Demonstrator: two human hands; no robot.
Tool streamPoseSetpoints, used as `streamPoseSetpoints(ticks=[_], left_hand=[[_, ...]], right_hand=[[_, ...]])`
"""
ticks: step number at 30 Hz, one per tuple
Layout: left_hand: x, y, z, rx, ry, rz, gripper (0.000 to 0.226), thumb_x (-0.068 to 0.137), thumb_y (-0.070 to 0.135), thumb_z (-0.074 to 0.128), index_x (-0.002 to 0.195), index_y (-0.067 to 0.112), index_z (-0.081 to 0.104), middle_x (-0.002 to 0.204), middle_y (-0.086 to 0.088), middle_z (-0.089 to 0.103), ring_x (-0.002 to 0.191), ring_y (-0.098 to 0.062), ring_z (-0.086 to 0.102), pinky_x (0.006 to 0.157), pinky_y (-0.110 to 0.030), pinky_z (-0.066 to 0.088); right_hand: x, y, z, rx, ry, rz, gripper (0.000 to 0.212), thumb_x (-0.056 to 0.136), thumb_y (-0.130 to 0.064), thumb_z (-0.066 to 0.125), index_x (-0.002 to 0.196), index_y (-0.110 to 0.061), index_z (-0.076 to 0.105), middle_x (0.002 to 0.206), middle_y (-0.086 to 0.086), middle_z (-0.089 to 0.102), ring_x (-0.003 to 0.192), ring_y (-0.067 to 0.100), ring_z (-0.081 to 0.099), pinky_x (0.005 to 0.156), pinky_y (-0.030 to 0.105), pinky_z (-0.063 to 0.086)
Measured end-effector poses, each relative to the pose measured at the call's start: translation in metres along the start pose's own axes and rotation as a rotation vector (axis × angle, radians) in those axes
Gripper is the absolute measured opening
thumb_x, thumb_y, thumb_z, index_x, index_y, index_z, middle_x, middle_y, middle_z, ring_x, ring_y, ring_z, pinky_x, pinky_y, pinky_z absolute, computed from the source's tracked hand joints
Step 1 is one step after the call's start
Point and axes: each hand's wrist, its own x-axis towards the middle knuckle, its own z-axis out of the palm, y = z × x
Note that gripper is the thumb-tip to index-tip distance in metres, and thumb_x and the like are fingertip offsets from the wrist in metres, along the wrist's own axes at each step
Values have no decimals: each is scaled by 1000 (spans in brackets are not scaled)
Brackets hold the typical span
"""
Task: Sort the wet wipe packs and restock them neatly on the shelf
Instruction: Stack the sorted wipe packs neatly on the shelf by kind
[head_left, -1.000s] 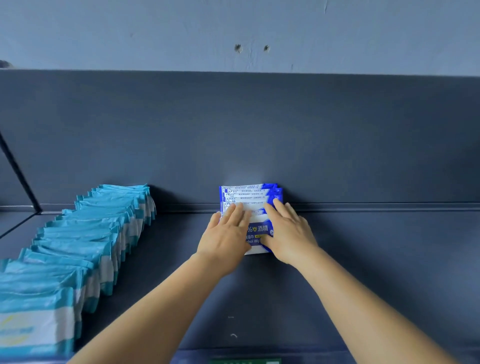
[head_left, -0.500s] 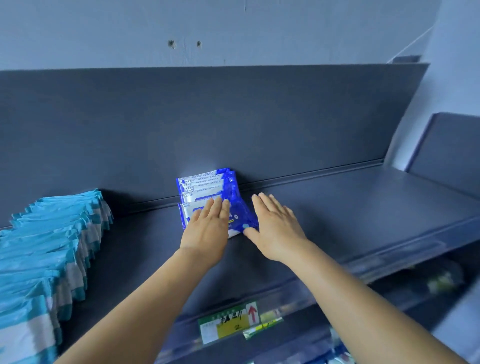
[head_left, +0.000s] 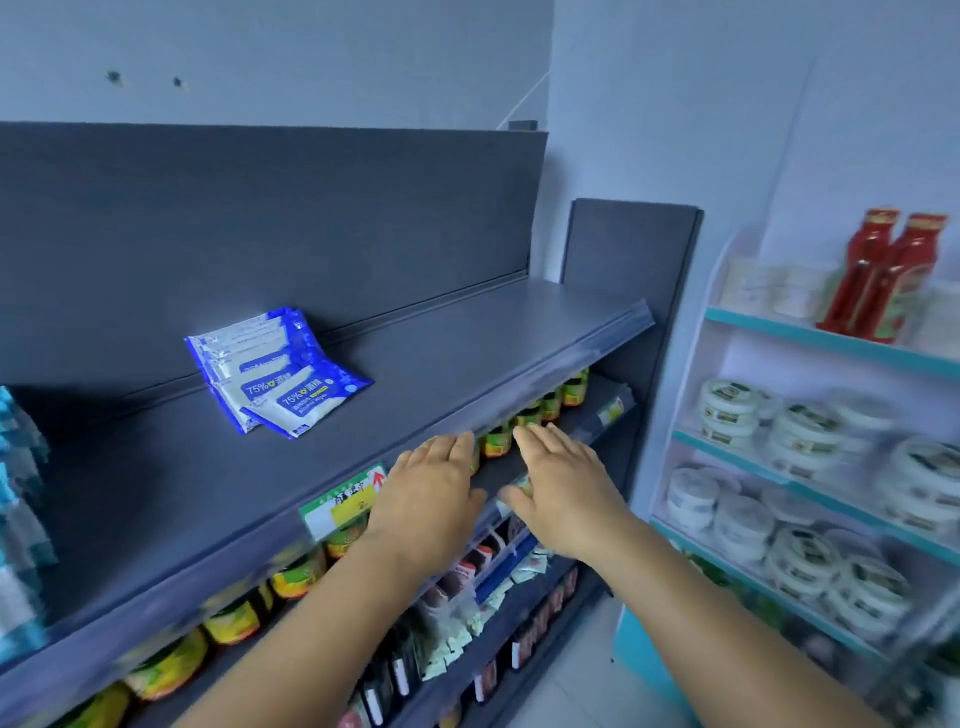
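left hand (head_left: 431, 488), right hand (head_left: 563, 488): spread, empty | teal packs (head_left: 21, 499): cropped, blurred

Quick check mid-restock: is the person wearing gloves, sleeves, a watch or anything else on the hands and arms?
Nothing worn shows. The left hand and right hand are bare, with no gloves, rings or markings in view. Both forearms are uncovered up to the bottom edge of the picture, with no sleeve, watch or wristband. Motion blur softens fine detail, so very small items could be missed.
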Motion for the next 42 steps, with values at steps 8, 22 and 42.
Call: streamPoseSetpoints(ticks=[8, 22, 42], left_hand=[[-30, 102, 47, -52, -102, 282, 63, 99, 39, 37, 151, 14, 13, 155, 0, 24, 142, -18, 22, 115, -29, 16], [-83, 308, 130, -126, -325, 628, 63, 98, 41, 42, 150, 17, 16, 154, 1, 27, 139, -17, 27, 114, -29, 18], [-129, 622, 290, -116, -696, 793, 62, 101, 36, 37, 152, 16, 8, 159, -1, 14, 144, -19, 17, 118, -34, 14]], right_hand=[[-123, 79, 17, -12, -31, 333, 68, 97, -45, 41, 152, -17, 12, 159, 0, 11, 147, 19, 8, 118, 36, 10], [-312, 214, 35, 22, -36, 784, 69, 97, -45, 43, 152, -18, 11, 160, -1, 11, 147, 17, 7, 119, 36, 6], [-515, 478, 104, 268, -122, 1111, 69, 96, -41, 47, 151, -16, 16, 160, 1, 14, 148, 19, 7, 120, 39, 11]])
